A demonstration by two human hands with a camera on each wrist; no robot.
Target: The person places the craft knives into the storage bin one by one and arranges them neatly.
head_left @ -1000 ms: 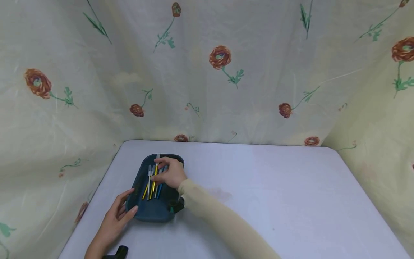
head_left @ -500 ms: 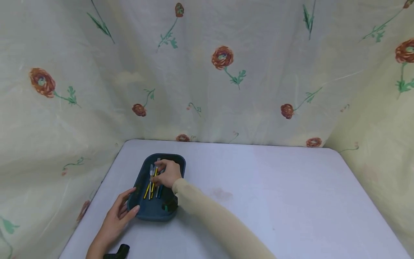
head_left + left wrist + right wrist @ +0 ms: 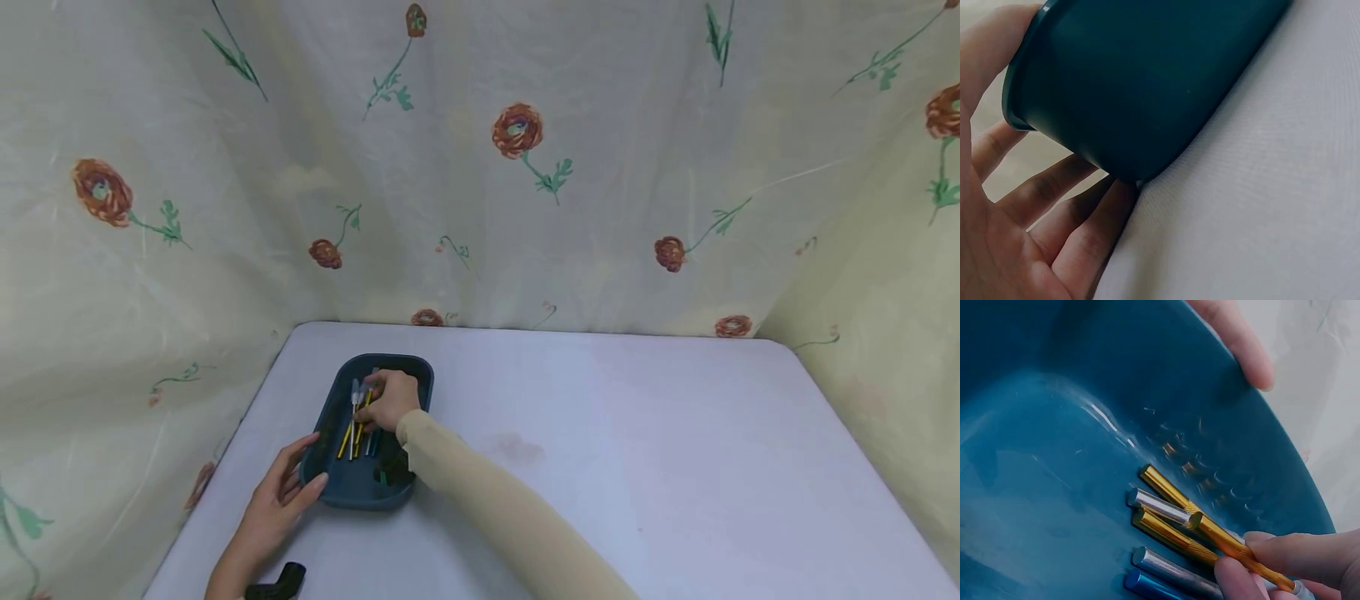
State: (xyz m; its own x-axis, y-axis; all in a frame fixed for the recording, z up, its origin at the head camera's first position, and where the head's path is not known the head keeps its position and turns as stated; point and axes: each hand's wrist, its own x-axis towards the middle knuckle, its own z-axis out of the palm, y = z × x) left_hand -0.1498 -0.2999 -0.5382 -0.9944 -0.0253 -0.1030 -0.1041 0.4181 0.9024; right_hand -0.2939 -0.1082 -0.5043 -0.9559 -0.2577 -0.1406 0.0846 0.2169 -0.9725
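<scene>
The right hand (image 3: pixel 390 400) is reaching into the dark blue tray (image 3: pixel 341 487), and in the right wrist view its fingertips (image 3: pixel 1260 562) are pinching one gold tool (image 3: pixel 1235 547) near its far end, lifting it slightly above the others. The left hand (image 3: pixel 281 500) is resting against the near left corner of the tray with straight, relaxed fingers (image 3: pixel 1054 194) lying along its outer wall, steadying rather than gripping. The remaining tools, a second gold one (image 3: pixel 1172 536), two silver ones (image 3: pixel 1160 509) and a blue one (image 3: pixel 1141 584), are lying side by side and touching on the tray floor. The pinch is looking thin: the smooth metal shaft is sitting between fingertip pads only, so it is likely to slip or swing and knock its neighbours. Since the handles are lying packed together, a lift is likely to drag a second one along or set the round shafts rolling across the glossy floor. The left hand is only pressing, so a hard pull could be sliding the tray across the white table (image 3: pixel 637 433), toward the near left edge beside the floral curtain (image 3: pixel 517 167).
</scene>
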